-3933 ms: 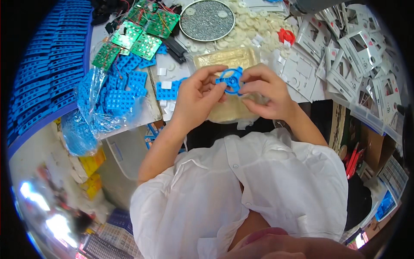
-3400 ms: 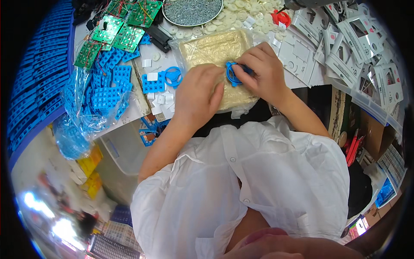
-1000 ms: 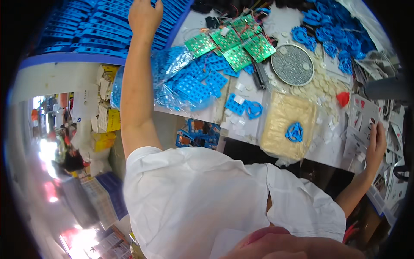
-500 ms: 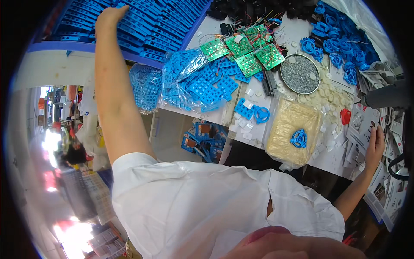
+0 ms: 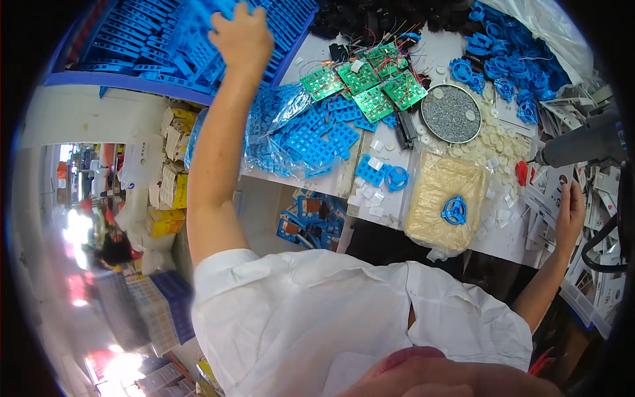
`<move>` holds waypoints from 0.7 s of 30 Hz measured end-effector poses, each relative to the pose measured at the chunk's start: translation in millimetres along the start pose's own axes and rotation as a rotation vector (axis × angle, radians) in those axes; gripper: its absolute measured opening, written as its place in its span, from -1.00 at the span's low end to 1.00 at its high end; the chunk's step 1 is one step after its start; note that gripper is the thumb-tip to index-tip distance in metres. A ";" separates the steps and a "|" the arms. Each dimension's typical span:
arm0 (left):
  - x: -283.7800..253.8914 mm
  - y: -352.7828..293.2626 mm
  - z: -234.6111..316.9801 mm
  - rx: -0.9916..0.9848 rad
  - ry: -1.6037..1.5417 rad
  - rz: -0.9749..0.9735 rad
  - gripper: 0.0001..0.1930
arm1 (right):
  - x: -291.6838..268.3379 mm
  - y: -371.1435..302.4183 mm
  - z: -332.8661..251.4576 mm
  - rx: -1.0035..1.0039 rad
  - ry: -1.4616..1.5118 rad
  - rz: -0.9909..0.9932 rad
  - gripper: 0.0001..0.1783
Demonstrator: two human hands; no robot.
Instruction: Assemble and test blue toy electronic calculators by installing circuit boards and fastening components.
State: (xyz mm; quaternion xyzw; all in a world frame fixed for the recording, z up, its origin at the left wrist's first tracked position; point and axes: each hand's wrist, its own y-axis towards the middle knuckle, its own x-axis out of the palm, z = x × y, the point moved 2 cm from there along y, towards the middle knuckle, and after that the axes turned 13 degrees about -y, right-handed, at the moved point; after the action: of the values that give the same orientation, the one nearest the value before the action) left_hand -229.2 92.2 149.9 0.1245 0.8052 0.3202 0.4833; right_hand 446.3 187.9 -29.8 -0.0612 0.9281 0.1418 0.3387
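Fingers of my left hand [image 5: 241,36] are now closing around a blue plastic frame [image 5: 202,30], lifting it off the stacked blue frames [image 5: 132,46] they were only reaching toward; my right hand [image 5: 570,215] is resting flat on the white cards [image 5: 546,198], so pickup is succeeding

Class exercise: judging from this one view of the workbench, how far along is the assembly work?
Done: one blue plastic wheel lies on the yellowish bagged pad. In hand: the left hand grips a blue plastic frame; the right hand rests on white cards. Left: green circuit boards lie loose.
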 end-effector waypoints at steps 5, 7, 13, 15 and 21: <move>57.5 -40.2 40.7 0.470 -0.125 0.063 -0.86 | -2.8 -2.7 -18.2 0.008 -0.018 0.041 -0.59; 71.7 -46.7 50.9 0.545 -0.158 -0.026 -0.86 | -5.3 -5.7 -15.1 0.009 -0.043 0.033 -0.58; 97.2 -50.8 87.8 0.698 -0.582 -0.266 -0.69 | -9.3 -20.5 -26.3 0.021 -0.120 0.007 -0.61; 95.4 -42.1 92.9 0.685 -0.797 -0.283 -0.57 | -10.6 -25.6 -26.5 0.027 -0.126 0.000 -0.65; 105.5 -15.9 94.3 -0.067 -0.617 -0.379 -0.29 | -8.0 -40.7 -28.6 0.035 -0.092 -0.024 -0.69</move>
State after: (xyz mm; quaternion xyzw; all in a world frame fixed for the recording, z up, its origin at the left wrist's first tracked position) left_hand -199.5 171.2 35.1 0.0476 0.6194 0.1985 0.7580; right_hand 443.4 140.5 -12.7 -0.0598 0.9132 0.1240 0.3835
